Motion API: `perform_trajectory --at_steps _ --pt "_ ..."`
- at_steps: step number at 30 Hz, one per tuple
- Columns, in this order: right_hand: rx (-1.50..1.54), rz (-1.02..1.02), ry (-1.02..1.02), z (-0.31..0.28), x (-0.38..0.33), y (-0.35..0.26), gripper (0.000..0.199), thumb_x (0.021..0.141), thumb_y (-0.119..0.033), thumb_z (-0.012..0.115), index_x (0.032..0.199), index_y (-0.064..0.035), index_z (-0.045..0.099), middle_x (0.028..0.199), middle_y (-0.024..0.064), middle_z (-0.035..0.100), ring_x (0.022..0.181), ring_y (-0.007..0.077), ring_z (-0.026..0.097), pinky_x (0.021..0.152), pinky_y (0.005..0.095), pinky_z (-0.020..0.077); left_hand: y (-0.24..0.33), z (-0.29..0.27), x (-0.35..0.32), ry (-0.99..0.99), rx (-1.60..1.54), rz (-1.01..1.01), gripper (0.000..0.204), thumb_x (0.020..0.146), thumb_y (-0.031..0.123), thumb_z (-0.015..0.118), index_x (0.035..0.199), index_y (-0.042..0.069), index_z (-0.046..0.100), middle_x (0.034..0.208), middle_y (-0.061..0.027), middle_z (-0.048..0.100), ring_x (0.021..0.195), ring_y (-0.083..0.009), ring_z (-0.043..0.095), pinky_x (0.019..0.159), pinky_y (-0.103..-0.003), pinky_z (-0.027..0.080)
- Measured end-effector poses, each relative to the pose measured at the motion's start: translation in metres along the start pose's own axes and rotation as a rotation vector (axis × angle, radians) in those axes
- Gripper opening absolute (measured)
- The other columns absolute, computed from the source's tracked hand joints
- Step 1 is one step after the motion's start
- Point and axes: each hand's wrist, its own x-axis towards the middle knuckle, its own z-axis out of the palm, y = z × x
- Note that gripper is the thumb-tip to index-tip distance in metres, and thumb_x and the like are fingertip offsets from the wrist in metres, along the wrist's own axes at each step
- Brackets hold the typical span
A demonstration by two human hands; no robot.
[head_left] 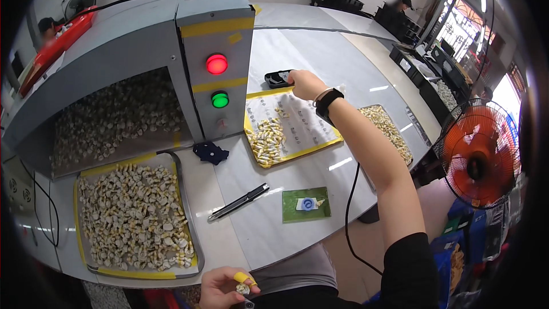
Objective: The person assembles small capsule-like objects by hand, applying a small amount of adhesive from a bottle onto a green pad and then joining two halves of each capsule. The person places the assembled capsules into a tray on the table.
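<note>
My left hand (224,289), low at the front edge, pinches a small white piece (243,289); a yellow wrap covers one finger. Stretched across the table, my right hand (307,84) has its fingers closed at the right end of a small black dish (277,79); what they pinch is hidden. Just below this hand lies a tray with a yellow-taped rim (309,147), lined with white sheet. A heap of small yellow-and-white pieces (267,142) fills its left part. Nearer to me, a green mat (290,213) bears a small white-and-blue item (307,203).
A grey machine (189,74) with red and green lights stands left, many pieces inside its opening. Before it sits a full tray of white-and-yellow pieces (137,217). A dark pen (238,201) and dark cloth (210,153) lie between. An orange fan (477,154) stands right, another full tray (386,129) nearby.
</note>
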Motion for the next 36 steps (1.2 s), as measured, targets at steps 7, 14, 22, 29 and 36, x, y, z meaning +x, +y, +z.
perform_trajectory --at_steps 7,14,22,29,36 --pt "0.042 0.056 0.081 0.005 0.022 0.024 0.019 0.073 -0.008 0.062 0.09 -0.0046 0.071 0.092 0.018 0.07 0.09 0.0354 0.066 0.08 0.0405 0.0528 -0.009 -0.002 0.012 0.098 0.056 -0.021 0.04 0.085 0.025 0.077 0.109 -0.001 0.058 0.095 -0.0089 0.067 0.085 -0.0178 0.066 0.075 -0.03 0.054" --pt "0.078 -0.08 -0.347 -0.014 -0.031 -0.018 0.022 0.071 -0.019 0.071 0.089 -0.0067 0.073 0.086 0.014 0.071 0.083 0.0292 0.068 0.074 0.0375 0.0535 -0.02 -0.011 0.014 0.195 -0.002 -0.113 0.034 0.085 0.02 0.077 0.104 -0.002 0.058 0.083 -0.0095 0.067 0.078 -0.0166 0.067 0.071 -0.028 0.054" --pt "0.106 -0.047 -0.059 -0.062 -0.09 0.001 0.017 0.075 -0.011 0.065 0.09 -0.0031 0.069 0.081 0.0122 0.068 0.075 0.0246 0.066 0.067 0.034 0.0507 -0.012 -0.01 0.017 0.154 0.045 -0.109 0.038 0.087 0.026 0.076 0.108 0.001 0.057 0.092 -0.0079 0.068 0.083 -0.0163 0.067 0.076 -0.03 0.054" --pt "0.012 0.189 -0.282 -0.077 -0.179 0.096 0.021 0.073 -0.013 0.07 0.092 -0.0027 0.07 0.081 0.0135 0.068 0.076 0.0267 0.067 0.07 0.0358 0.0522 -0.012 -0.007 0.022 0.129 -0.006 -0.103 0.038 0.086 0.024 0.076 0.109 0.0 0.057 0.091 -0.0085 0.067 0.081 -0.0153 0.065 0.074 -0.03 0.054" --pt "0.046 0.161 0.027 -0.035 -0.218 0.102 0.01 0.079 -0.008 0.069 0.087 -0.0008 0.068 0.083 0.016 0.066 0.082 0.0327 0.064 0.075 0.0397 0.0513 -0.01 -0.002 0.03 0.092 -0.002 -0.12 0.036 0.086 0.022 0.077 0.108 0.0 0.058 0.093 -0.0081 0.067 0.082 -0.0152 0.065 0.073 -0.031 0.054"
